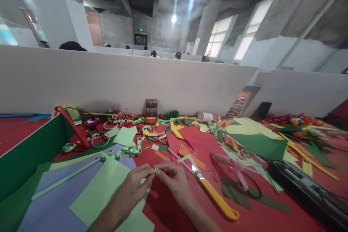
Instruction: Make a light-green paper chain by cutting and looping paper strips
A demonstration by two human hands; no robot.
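Observation:
My left hand point(134, 186) and my right hand point(174, 179) meet low in the middle of the view, fingertips pinched together on a small light green paper strip point(155, 169) bent into a loop. A light green paper chain point(130, 149) runs from just beyond my hands back across the table. The hands hover over a light green paper sheet point(106, 188) and a red sheet point(163, 206). Yellow-handled scissors point(214, 192) lie just right of my right hand.
The red table is strewn with paper scraps. A pink glue gun point(233, 168) and a black device point(307, 186) lie at right, dark green paper point(261, 145) beyond them. An upright green sheet point(29, 152) stands at left. A white partition wall point(136, 79) bounds the far edge.

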